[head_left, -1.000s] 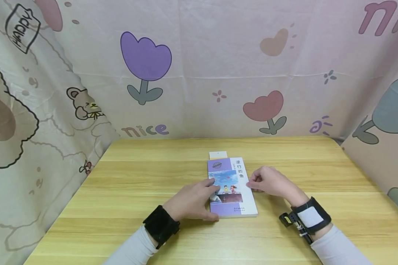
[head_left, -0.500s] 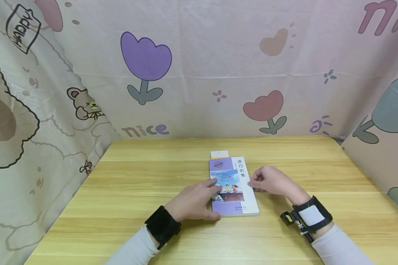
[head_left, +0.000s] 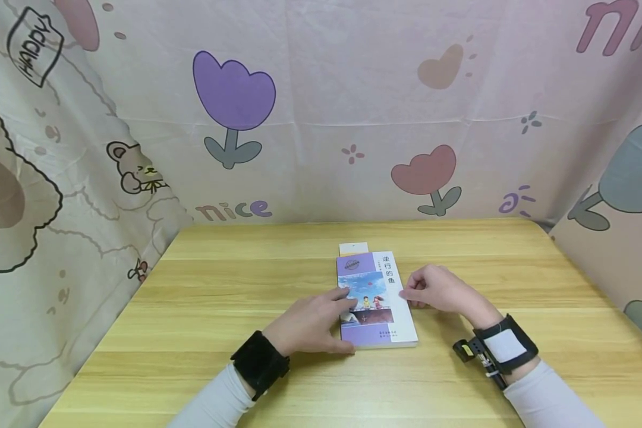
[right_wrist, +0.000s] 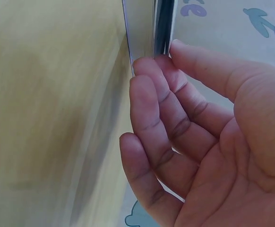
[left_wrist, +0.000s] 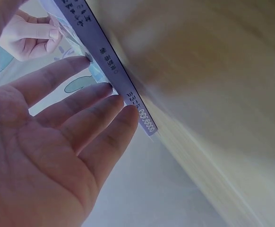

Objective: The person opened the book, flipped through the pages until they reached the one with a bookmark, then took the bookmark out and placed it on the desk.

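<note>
A paperback book (head_left: 362,294) with a purple and white cover lies flat on the table. From its top edge sticks out a white card (head_left: 353,248) with a thin yellow strip. My left hand (head_left: 312,321) rests against the book's left side with fairly straight fingers; in the left wrist view its fingertips touch the purple spine (left_wrist: 110,66). At the right edge my right hand (head_left: 440,290) pinches the cover between thumb and index finger. The right wrist view shows the book's page edges (right_wrist: 141,28) and a narrow dark gap beside them, near those fingertips.
The wooden table (head_left: 235,261) extends around the book on all sides. Behind it hangs a printed cloth (head_left: 321,89) with flowers and lettering, and more cloth hangs at left and right. Each wrist wears a black strap (head_left: 261,364).
The book and both hands have shifted very slightly to the right from a second ago. Both hands keep the same places on the book.
</note>
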`<control>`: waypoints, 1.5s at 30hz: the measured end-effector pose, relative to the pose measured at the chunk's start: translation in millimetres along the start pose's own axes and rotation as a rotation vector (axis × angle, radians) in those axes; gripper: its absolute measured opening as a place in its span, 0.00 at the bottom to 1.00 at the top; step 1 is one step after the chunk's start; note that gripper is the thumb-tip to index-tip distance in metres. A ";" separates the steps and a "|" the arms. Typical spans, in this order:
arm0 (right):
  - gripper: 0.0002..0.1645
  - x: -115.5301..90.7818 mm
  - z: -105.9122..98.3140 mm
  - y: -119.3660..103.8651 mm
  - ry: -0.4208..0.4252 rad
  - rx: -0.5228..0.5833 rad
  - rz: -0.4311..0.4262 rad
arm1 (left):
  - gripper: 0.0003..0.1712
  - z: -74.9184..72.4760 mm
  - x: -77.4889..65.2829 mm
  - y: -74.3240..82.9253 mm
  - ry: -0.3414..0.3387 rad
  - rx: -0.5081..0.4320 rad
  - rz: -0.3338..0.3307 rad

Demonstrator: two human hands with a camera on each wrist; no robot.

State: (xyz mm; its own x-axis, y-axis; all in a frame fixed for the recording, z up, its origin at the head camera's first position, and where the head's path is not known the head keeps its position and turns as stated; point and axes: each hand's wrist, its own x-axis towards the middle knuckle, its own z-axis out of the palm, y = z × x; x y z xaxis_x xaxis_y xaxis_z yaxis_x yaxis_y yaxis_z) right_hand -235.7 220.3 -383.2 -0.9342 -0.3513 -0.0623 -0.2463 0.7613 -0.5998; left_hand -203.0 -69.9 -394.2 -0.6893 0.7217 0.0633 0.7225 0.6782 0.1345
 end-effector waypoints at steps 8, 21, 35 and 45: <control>0.11 1.3 -4.3 0.7 -0.026 0.056 -0.040 | 0.51 -0.9 -0.6 -1.7 -0.001 0.002 0.009; 0.11 2.5 -7.1 -0.1 -0.025 0.088 -0.059 | 0.51 -3.0 -1.2 -1.7 0.008 0.001 0.015; 0.09 -2.1 -10.7 -0.2 -0.042 0.092 -0.142 | 0.38 -5.6 0.8 -2.8 0.055 -0.032 0.052; 0.08 -3.9 -14.2 -0.6 -0.061 0.135 -0.202 | 0.31 -8.7 0.3 -6.4 0.121 -0.068 0.049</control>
State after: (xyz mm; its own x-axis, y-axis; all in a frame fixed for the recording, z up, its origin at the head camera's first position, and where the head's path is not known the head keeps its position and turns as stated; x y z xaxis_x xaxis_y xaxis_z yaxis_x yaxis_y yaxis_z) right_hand -235.6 229.0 -371.2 -0.8510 -0.5246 0.0243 -0.3863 0.5939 -0.7057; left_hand -208.3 -75.2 -386.4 -0.6579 0.7290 0.1893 0.7528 0.6287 0.1949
